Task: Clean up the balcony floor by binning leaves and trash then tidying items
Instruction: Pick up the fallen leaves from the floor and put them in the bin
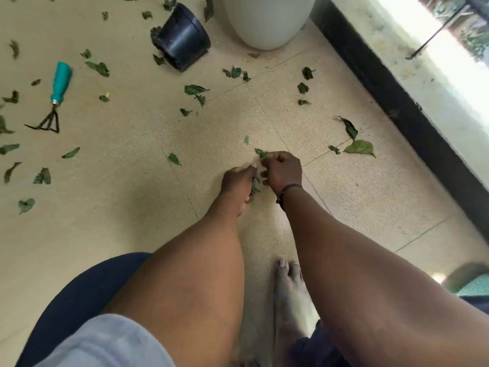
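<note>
Green leaves lie scattered over the beige tiled balcony floor (132, 207). My left hand (238, 185) grips a small bunch of leaves (255, 186) low over the floor at the centre. Right beside it, my right hand (283, 172) pinches a leaf (261, 153) at its fingertips. A large pale green leaf (360, 148) lies to the right, a dark curled leaf (349, 127) just above it. More leaves sit at the left, such as one leaf (42, 176) near the edge.
A black plastic pot (182, 38) lies tipped over at the top. A white planter (268, 19) stands beside it. A teal-handled hand rake (55, 96) lies at the left. A black ledge (397, 102) runs along the right. My bare foot (288, 295) is below my hands.
</note>
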